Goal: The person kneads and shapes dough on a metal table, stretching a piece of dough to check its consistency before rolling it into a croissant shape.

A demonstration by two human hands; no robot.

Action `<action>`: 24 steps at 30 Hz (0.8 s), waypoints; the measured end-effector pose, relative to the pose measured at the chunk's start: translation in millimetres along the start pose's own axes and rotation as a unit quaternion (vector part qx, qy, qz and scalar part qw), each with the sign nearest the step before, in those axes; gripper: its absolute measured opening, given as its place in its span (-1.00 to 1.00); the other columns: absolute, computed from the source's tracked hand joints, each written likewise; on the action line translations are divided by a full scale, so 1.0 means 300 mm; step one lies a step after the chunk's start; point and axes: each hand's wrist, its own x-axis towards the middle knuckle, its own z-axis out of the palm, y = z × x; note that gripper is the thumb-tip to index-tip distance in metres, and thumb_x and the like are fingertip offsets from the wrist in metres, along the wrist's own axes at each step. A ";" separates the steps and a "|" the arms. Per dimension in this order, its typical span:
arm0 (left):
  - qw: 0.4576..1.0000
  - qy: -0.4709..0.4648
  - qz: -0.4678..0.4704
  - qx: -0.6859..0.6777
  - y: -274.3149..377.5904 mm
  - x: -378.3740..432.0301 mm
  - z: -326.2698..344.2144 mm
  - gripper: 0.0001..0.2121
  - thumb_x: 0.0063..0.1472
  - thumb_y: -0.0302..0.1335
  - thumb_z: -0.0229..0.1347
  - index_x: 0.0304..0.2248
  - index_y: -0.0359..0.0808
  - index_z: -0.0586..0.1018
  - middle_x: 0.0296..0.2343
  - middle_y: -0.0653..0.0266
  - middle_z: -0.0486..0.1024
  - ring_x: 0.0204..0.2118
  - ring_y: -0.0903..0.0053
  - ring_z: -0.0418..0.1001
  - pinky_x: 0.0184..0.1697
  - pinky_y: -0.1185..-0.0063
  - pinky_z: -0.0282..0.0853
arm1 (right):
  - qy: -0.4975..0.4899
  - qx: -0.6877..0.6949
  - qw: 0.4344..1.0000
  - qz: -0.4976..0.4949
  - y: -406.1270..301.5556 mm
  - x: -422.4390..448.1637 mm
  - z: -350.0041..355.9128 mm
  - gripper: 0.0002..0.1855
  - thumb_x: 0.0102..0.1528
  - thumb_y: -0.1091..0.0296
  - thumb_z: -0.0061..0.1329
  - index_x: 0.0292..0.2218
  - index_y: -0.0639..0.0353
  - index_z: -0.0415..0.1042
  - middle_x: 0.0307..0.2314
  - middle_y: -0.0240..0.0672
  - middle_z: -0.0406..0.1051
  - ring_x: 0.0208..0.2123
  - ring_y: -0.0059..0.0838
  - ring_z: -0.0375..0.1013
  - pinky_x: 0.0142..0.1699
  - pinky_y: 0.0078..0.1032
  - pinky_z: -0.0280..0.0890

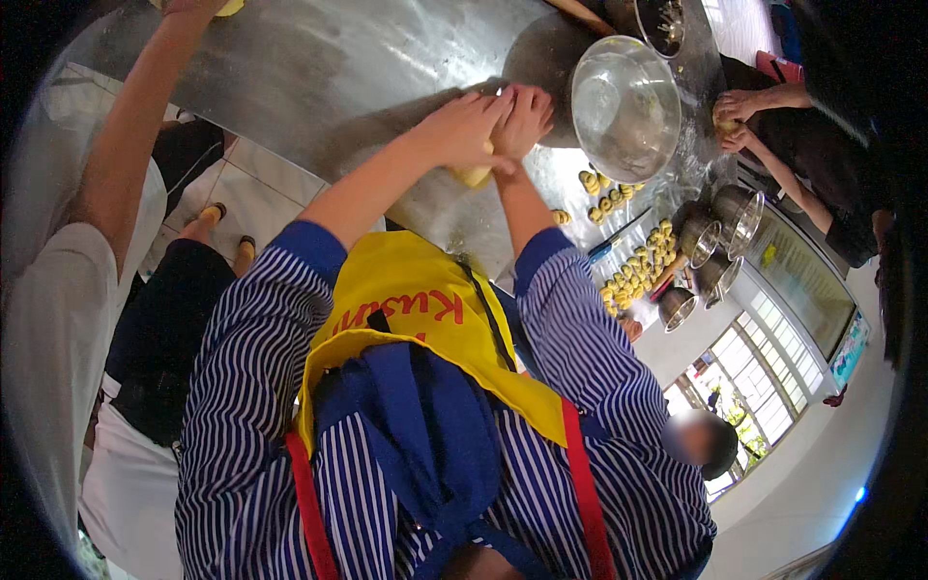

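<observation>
My left hand point(467, 132) and my right hand point(520, 123) meet over the steel worktop point(290, 87), with a lump of yellow dough point(473, 175) under and between them. The fingers of the left lie across the back of the right, and its thumb reaches towards the right wrist. Part of the dough shows below the left palm; the rest is hidden. Just right of my hands stands a large clear bowl point(625, 109). Many small shaped dough pieces point(638, 268) lie on the worktop near my right arm, beside a knife with a blue handle point(605, 248).
Several steel bowls point(678, 308) and a wooden rolling pin point(668, 272) are at the right. Across the worktop, a person's hands point(736, 119) hold dough. Another person's arm point(138, 138) reaches in at the left. A wooden stick point(580, 14) lies near a steel container point(661, 25).
</observation>
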 end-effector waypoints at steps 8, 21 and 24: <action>0.992 -0.045 -0.090 -0.076 -0.036 0.038 -0.066 -0.41 -0.06 -0.33 0.27 -0.04 -0.38 0.36 -0.11 -0.02 0.39 -0.04 0.07 0.34 0.04 0.34 0.27 | -0.084 0.141 0.984 0.062 -0.095 0.142 -0.060 -0.68 0.15 0.06 -0.23 -0.21 0.06 0.38 -0.27 -0.15 0.33 -0.17 -0.08 0.33 -0.07 -0.18 0.20; 0.999 0.019 0.040 0.011 0.079 -0.409 -0.082 -0.74 0.06 -0.43 0.15 -0.21 -0.17 0.54 -0.16 0.25 0.40 -0.08 0.28 0.38 -0.05 0.39 0.36 | -0.001 0.088 0.979 0.184 -0.170 -0.330 -0.116 -0.61 0.07 -0.01 -0.14 -0.18 0.05 0.39 -0.15 -0.24 0.26 -0.05 -0.13 0.23 0.00 -0.12 0.07; 0.996 0.077 -0.041 -0.015 0.088 -0.272 -0.070 -0.68 0.07 -0.43 0.14 -0.13 -0.21 0.51 -0.12 0.17 0.37 -0.04 0.23 0.34 0.01 0.35 0.31 | 0.026 0.083 0.984 0.157 -0.094 -0.232 -0.076 -0.60 0.07 -0.06 -0.19 -0.21 0.01 0.40 -0.19 -0.25 0.28 -0.10 -0.12 0.25 -0.07 -0.10 0.09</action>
